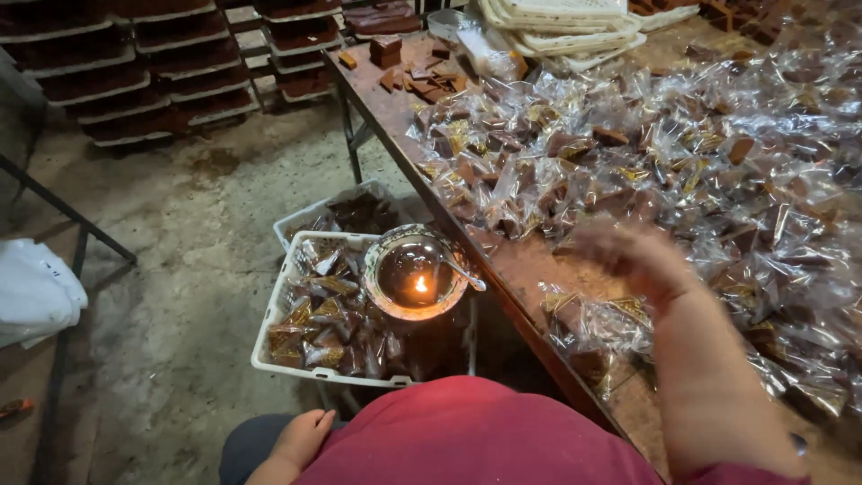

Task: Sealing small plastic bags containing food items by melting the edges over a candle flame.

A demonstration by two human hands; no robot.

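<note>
Far left: stacked trays of brown blocks, cut off by the frame edge. White cloth on the floor, left, partly cropped. Left hand near, resting on the lap, fingers loosely curled, holding nothing. White basket of wrapped pieces beside the tabletop; small flame in a round metal bowl over it. Right hand motion-blurred over the pile of clear-wrapped brown sweets; can't tell its finger state.
</note>
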